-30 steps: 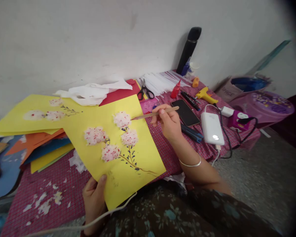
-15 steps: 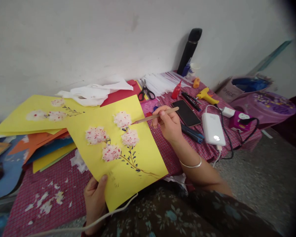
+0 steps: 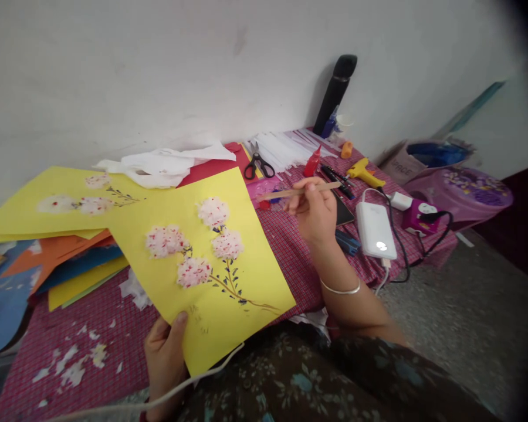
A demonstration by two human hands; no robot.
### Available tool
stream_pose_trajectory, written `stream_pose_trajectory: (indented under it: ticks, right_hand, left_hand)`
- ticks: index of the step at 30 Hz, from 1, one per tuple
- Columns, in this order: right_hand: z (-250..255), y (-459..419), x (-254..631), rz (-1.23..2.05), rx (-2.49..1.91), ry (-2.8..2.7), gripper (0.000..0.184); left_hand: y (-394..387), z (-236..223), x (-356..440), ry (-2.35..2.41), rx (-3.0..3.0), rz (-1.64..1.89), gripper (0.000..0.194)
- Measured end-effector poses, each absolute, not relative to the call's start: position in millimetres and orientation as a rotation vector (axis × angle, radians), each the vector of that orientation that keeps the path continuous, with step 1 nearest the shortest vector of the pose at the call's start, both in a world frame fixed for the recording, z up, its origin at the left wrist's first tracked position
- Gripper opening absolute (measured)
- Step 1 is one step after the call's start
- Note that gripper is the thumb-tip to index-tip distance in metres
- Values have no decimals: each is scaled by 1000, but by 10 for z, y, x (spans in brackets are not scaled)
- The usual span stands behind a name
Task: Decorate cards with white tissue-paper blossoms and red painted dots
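Observation:
My left hand [image 3: 166, 353] grips the lower left edge of a yellow sheet of paper [image 3: 264, 275], thumb on top. The sheet bears several fluffy white flowers [image 3: 194, 272] speckled with red, a painted brown stem and small dark leaves. My right hand [image 3: 314, 212] pinches a thin wooden stick [image 3: 290, 192] with a pinkish tip, off the sheet's right side. Its tip is over a pink palette [image 3: 257, 189] with red and blue patches; whether it touches the paint I cannot tell.
Another flower-decorated yellow sheet [image 3: 66, 181] lies at left, above coloured papers [image 3: 81, 275]. Behind are scissors [image 3: 257, 167] and white strips [image 3: 286, 152]. At right are a red bottle [image 3: 312, 162], a yellow glue gun [image 3: 364, 172], a phone [image 3: 344, 212] and a white power bank [image 3: 376, 230]. Cables trail there.
My right hand has moved right with the stick, whose tip has left the flowers and is now over the palette. My left hand still holds the sheet. The whole view has shifted slightly.

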State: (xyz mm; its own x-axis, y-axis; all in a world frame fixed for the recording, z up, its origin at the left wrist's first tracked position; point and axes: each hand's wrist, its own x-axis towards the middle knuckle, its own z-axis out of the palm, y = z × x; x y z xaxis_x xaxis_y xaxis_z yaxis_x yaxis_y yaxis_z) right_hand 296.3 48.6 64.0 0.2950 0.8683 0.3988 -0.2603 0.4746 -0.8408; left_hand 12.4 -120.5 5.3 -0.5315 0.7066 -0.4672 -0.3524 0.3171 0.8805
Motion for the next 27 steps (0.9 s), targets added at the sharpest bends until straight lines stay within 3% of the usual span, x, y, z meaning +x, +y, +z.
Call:
stream_pose_trajectory:
  ticks: [8,18,23,27]
  right_hand:
    - [314,864,3325,700,-1048,-1146,34]
    - [71,945,3252,697,-1282,-1410,24]
    - [276,823,3193,700,-1019,-1162,26]
    - [482,636,3025,897,-734,-968,23]
  left_hand:
    - [-1179,70,154,1653,354,1422,36]
    - [-1208,36,118,1607,345,1395,41]
    - [-1208,13,107,1611,305,1371,46]
    - [-1192,5,110,1591,261,1374,45]
